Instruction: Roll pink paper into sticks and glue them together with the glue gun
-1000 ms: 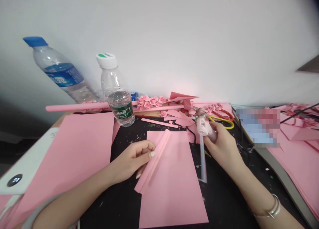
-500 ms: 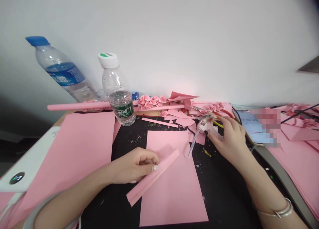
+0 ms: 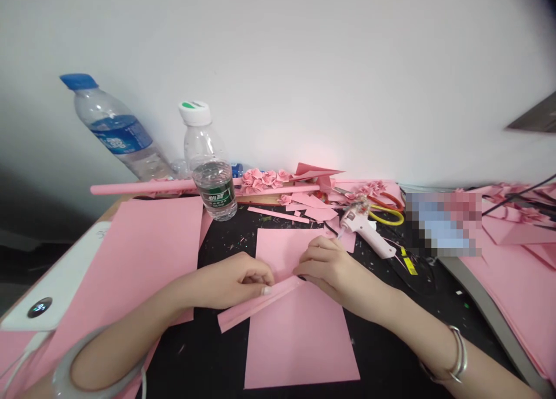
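A folded strip of pink paper [image 3: 249,308] lies slantwise above a flat pink sheet [image 3: 299,350]. My left hand [image 3: 243,280] is closed on its middle, the thumb along the top. At the strip's upper right end, my right hand [image 3: 325,271] pinches the paper with its fingertips. A white hot glue gun [image 3: 367,232] rests on the black work surface just beyond my right hand, its nozzle partly hidden behind my fingers.
Two bottles, one with a white cap [image 3: 212,185] and one blue-capped [image 3: 121,135], stand at the back left. Scissors [image 3: 386,215], paper roses [image 3: 263,179] and scraps lie along the wall. A power bank [image 3: 56,277] is left; a blurred phone [image 3: 443,222] is right.
My right hand has let go of the glue gun and moved left to the end of the folded strip. The glue gun now lies on the surface. The strip is tilted less steeply.
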`<state>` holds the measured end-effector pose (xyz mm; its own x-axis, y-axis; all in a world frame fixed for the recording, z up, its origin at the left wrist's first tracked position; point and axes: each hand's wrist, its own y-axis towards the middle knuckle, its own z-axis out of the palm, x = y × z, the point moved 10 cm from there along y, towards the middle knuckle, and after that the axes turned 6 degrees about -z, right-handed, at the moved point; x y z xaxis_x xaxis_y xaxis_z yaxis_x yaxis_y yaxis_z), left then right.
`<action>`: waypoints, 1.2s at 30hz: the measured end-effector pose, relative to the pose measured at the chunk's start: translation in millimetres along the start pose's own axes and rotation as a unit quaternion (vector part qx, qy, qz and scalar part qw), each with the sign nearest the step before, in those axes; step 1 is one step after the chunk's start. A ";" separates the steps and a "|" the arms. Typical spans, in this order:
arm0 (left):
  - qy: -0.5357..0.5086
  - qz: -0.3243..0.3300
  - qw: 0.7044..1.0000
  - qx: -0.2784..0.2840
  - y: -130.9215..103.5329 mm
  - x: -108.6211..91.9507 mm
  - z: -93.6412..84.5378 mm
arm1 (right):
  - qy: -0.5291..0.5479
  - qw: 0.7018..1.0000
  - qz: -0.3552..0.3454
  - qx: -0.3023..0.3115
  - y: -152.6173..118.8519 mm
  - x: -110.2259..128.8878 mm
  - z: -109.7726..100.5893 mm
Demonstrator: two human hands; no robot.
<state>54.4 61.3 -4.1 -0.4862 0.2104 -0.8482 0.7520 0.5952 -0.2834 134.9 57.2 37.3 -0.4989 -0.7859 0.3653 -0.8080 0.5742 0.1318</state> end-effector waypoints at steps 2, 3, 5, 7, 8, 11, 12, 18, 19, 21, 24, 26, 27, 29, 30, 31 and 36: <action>0.024 0.008 1.000 -0.006 -0.1 -1.5 -2.7 | 0.024 1.000 0.006 0.016 4.6 -4.3 0.3; 0.040 0.011 0.999 -0.012 0.1 -1.8 -4.2 | 0.036 0.999 0.007 0.023 6.5 -6.8 0.2; 0.074 0.015 0.997 -0.026 1.2 -1.5 -6.6 | 0.051 0.998 0.003 0.033 9.8 -11.4 0.5; 0.101 0.016 0.994 -0.037 3.0 -0.9 -8.1 | 0.057 0.998 -0.004 0.038 13.0 -16.0 1.8; 0.109 0.017 0.993 -0.044 3.9 -1.1 -9.1 | 0.059 0.997 -0.008 0.039 14.7 -17.9 2.7; 0.121 0.017 0.991 -0.064 5.9 -1.2 -12.6 | 0.064 0.997 -0.010 0.046 20.3 -23.0 5.7; 0.122 0.016 0.990 -0.070 6.1 -1.0 -13.9 | 0.063 0.997 -0.007 0.048 22.0 -24.2 5.8; 0.102 0.000 0.987 -0.121 -0.1 5.3 -30.1 | 0.023 0.997 0.072 -0.004 15.6 -39.4 -20.9; 0.095 -0.011 0.986 -0.137 -1.7 8.1 -35.0 | 0.003 0.995 0.097 -0.021 10.4 -44.7 -28.5; 0.083 -0.030 0.982 -0.169 -4.6 12.9 -44.6 | -0.040 0.989 0.134 -0.037 0.5 -53.3 -39.1; 0.072 -0.049 0.974 -0.208 -7.0 17.0 -54.9 | -0.072 0.984 0.160 -0.020 -4.5 -61.5 -37.6; 0.055 -0.055 0.972 -0.224 -8.2 18.3 -58.7 | -0.074 0.981 0.178 0.019 -0.6 -66.8 -25.6; 0.044 -0.055 0.971 -0.231 -9.0 18.4 -60.2 | -0.075 0.978 0.190 0.041 2.4 -69.6 -19.0; 0.023 -0.054 0.969 -0.241 -11.1 18.9 -62.3 | -0.075 0.971 0.216 0.075 8.5 -75.4 -8.6; 0.015 -0.054 0.968 -0.243 -12.1 19.4 -63.0 | -0.073 0.968 0.223 0.084 11.7 -77.2 -5.5; 0.007 -0.055 0.968 -0.245 -13.0 20.2 -63.5 | -0.070 0.967 0.227 0.091 14.7 -78.5 -3.4; -0.015 -0.053 0.968 -0.244 -14.1 22.7 -63.8 | -0.060 0.970 0.216 0.093 22.9 -83.0 -4.3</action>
<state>4.4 107.2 9.2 -0.5307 0.1094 -0.8405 0.3951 0.9092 -0.1311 159.1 136.5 13.9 -0.8274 -0.5085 0.2384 -0.5523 0.8136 -0.1818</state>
